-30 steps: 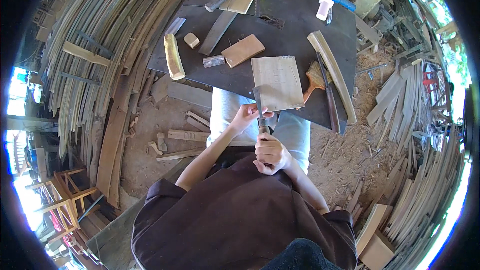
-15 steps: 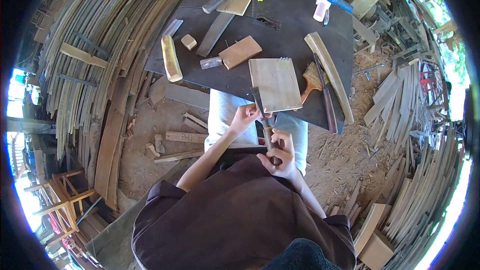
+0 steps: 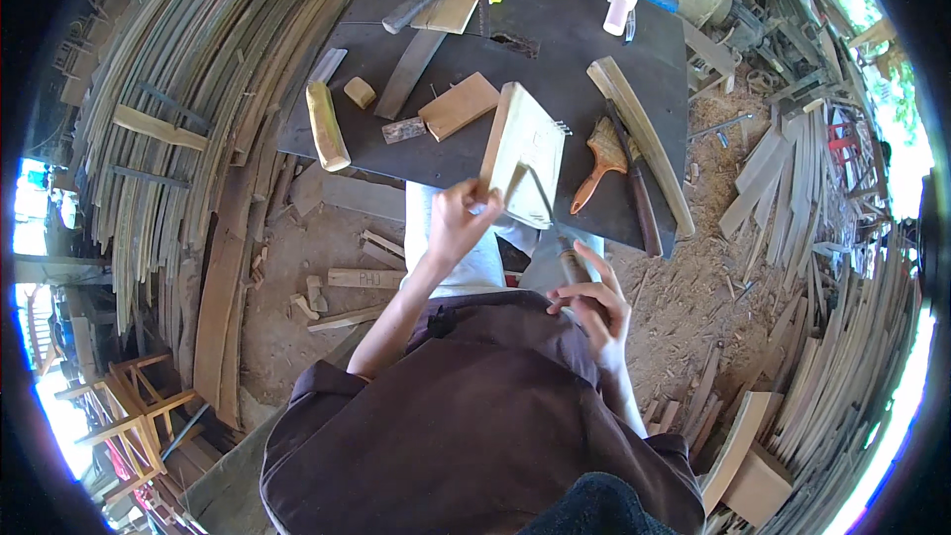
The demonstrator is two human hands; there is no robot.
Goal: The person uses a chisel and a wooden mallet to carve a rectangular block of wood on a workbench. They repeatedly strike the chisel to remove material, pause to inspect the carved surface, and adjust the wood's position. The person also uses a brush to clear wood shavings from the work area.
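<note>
Square wooden board (image 3: pixel 540 134): one, tilted, at near edge of dark table (image 3: pixel 565 52). Left hand (image 3: pixel 461 222): I see fingers pinching board's lower left side. Right hand (image 3: pixel 598 307): loosely grasping slim hand tool (image 3: pixel 561 237) by wooden handle; its blade crosses board's face in my view, contact I cannot tell. Right of board: brush (image 3: pixel 606 151), second tool (image 3: pixel 642 193), long wood strip (image 3: pixel 644 144). Left of board: brown block (image 3: pixel 459 106), small block (image 3: pixel 360 92), elongated pale piece (image 3: pixel 326 126).

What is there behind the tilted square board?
Beyond the board, dark tabletop shows; below the board's near edge, pale trousers. What it directly covers cannot be seen.
</note>
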